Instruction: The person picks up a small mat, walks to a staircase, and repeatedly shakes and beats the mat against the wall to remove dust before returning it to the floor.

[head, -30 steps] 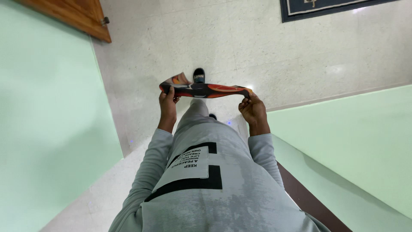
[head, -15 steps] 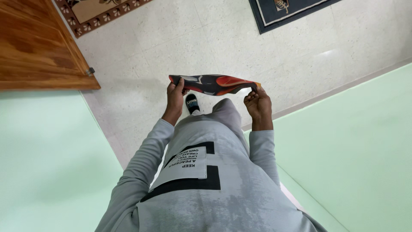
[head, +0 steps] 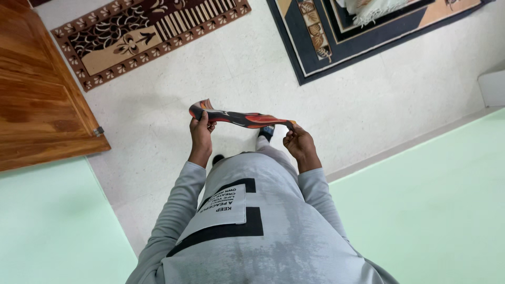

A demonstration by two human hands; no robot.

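I hold a thin, floppy sheet (head: pixel 239 118) patterned in red, orange and black, stretched flat in front of my waist. My left hand (head: pixel 201 130) grips its left end, where a corner curls upward. Its right end is pinched by my right hand (head: pixel 297 143). Both arms are in grey sleeves, and my grey top carries a black and white patch. Below the sheet, one foot (head: pixel 266 131) in a dark shoe shows on the pale speckled floor (head: pixel 368 105).
A wooden door (head: pixel 37 105) stands open at the left. Pale green walls (head: pixel 436 200) close in on both sides. A brown patterned rug (head: pixel 142 37) and a dark bordered rug (head: pixel 347 37) lie ahead on the floor.
I have walked forward through the passage; the rugs and the door have come further into view. The sheet stays stretched between both hands and now sags slightly lower.
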